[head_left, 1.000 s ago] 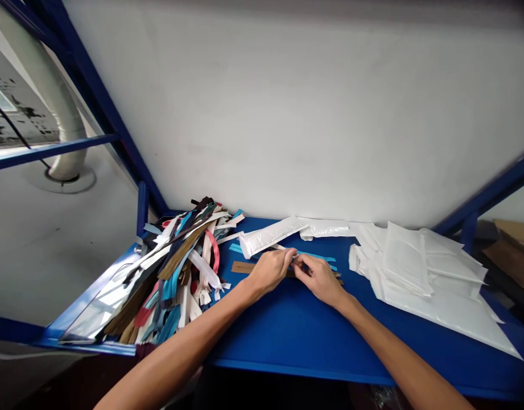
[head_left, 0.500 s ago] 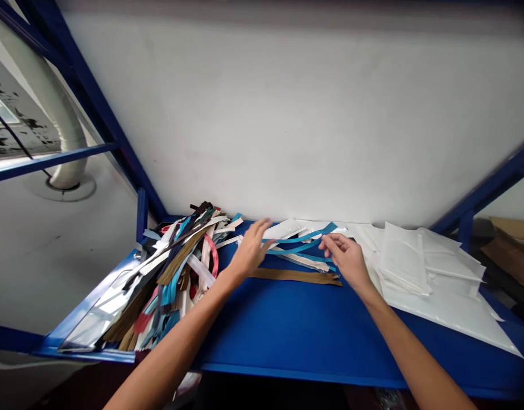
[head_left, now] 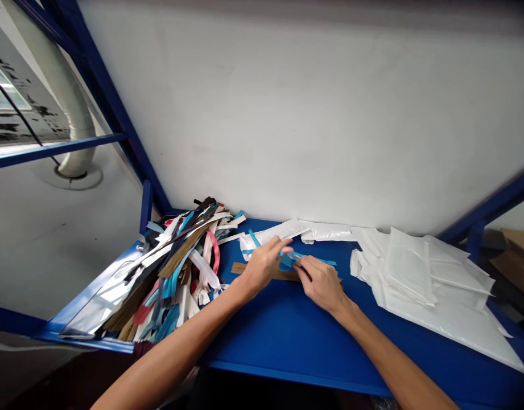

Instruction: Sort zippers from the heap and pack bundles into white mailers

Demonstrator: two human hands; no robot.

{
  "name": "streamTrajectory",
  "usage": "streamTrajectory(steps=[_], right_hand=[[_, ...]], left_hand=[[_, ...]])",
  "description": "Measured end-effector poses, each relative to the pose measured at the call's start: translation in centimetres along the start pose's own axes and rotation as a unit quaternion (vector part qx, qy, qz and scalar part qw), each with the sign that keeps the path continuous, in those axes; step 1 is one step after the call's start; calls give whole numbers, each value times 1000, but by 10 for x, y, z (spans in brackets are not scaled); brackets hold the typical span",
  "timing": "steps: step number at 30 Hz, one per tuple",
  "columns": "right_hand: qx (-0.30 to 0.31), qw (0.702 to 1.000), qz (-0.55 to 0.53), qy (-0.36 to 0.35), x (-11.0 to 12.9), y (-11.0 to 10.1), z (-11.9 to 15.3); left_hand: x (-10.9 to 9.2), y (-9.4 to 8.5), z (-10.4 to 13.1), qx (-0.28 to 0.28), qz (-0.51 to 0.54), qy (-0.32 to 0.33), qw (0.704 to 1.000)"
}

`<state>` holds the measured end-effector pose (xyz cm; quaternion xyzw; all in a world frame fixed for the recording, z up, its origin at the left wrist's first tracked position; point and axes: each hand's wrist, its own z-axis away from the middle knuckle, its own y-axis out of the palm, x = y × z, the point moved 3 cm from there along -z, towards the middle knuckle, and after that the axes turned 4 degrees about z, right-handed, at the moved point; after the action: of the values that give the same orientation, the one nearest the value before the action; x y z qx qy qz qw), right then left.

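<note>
Both hands meet over the middle of the blue table. My left hand (head_left: 265, 263) is closed on a blue zipper strip (head_left: 254, 238), one end of which sticks up to the left above the fingers. Close by on the right, my right hand (head_left: 320, 280) pinches the same blue material, with another blue end pointing right behind it. A brown zipper (head_left: 238, 267) lies flat under the hands, its middle partly hidden by them. Left of my left hand is a large heap of mixed-colour zippers (head_left: 180, 256).
White plastic bags (head_left: 409, 267) are piled on the table's right side. More white packets (head_left: 325, 230) lie along the back by the white wall. A blue frame (head_left: 116, 114) rises at the left, and brown cardboard (head_left: 515, 265) sits far right.
My hands have come together, my right hand moving left and down. The blue strips, stretched out to the right before, are now gathered between my fingers. My left hand has closed.
</note>
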<state>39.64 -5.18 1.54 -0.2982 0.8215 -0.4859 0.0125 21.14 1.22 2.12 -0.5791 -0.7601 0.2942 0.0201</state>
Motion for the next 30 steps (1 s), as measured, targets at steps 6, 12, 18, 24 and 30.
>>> streamTrajectory(steps=[6, 12, 18, 24, 30], right_hand=[[88, 983, 134, 89, -45, -28, -11], [218, 967, 80, 107, -97, -65, 9], [148, 976, 97, 129, -114, -62, 16], [186, 980, 9, 68, -65, -12, 0], [277, 957, -74, 42, -42, 23, 5]], left_hand=[[58, -85, -22, -193, -123, -139, 964], [85, -57, -5, 184, -190, -252, 931], [79, -32, 8, 303, -208, -163, 916], [85, -41, 9, 326, -180, -211, 904], [90, -44, -14, 303, -227, -238, 894]])
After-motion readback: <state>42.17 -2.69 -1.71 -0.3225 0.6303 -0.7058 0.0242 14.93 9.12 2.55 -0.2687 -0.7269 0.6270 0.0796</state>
